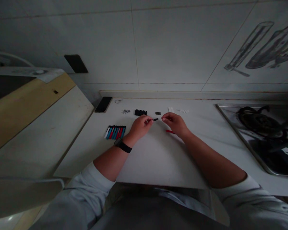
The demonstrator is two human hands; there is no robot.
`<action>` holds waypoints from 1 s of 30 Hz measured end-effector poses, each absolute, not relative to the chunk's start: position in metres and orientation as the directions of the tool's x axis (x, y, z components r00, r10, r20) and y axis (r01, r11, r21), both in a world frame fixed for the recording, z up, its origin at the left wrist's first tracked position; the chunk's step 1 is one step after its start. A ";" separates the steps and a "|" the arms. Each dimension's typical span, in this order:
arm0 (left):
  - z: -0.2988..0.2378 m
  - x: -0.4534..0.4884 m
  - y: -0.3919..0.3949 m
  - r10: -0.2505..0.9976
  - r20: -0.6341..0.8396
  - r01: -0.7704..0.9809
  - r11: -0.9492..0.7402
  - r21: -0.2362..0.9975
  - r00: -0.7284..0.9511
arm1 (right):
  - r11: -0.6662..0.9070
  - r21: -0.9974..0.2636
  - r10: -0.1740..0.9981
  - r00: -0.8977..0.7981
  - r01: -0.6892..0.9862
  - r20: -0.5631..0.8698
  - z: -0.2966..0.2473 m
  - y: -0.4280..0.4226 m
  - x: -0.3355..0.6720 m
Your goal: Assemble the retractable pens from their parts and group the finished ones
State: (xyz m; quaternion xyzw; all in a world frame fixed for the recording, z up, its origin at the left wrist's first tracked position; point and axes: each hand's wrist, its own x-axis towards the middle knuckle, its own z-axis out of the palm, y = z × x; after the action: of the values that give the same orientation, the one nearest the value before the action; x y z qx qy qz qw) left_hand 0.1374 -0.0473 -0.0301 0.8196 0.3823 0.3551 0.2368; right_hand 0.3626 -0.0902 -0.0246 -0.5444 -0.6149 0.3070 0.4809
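Note:
My left hand (141, 125), with a black watch on its wrist, pinches a short black pen-like piece (155, 119) that points to the right. Facing it, a small gap away, my right hand (174, 122) has thumb and fingertips pressed together; whatever is between them is too small to make out. A red stick-shaped piece (170, 131) lies on the counter just under the right hand. Behind the hands is a row of black pieces (140, 112), and a small dark block (157, 113) lies between the hands, farther back. White small parts (183, 111) are scattered behind the right hand.
On the white counter (153, 159) lie a row of white, blue and red pen-like sticks (115, 132), small dark springs or screws (126, 111), a ring (117, 101) and a phone (103, 104). A gas stove (254, 140) borders the right; a tiled wall closes the back.

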 end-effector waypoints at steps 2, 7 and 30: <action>-0.029 0.137 -0.048 0.781 0.418 0.433 -0.612 0.662 0.464 | 0.180 -0.959 0.972 0.112 0.219 0.208 -0.024 -0.090 0.360; -0.023 0.138 -0.051 0.745 0.445 0.372 -0.646 0.667 0.496 | 0.117 -0.992 0.982 0.147 0.039 0.121 -0.019 -0.093 0.353; -0.022 0.142 -0.053 0.805 0.360 0.213 -0.500 0.839 0.471 | 0.193 -0.981 0.964 0.187 0.004 0.190 -0.021 -0.101 0.342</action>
State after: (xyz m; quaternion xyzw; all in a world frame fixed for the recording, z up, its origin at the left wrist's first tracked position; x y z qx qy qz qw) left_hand 0.1423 -0.0532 -0.0219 0.7710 0.3303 0.3944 0.3755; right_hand 0.3420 -0.1005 -0.0207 -0.4904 -0.4931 0.4039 0.5943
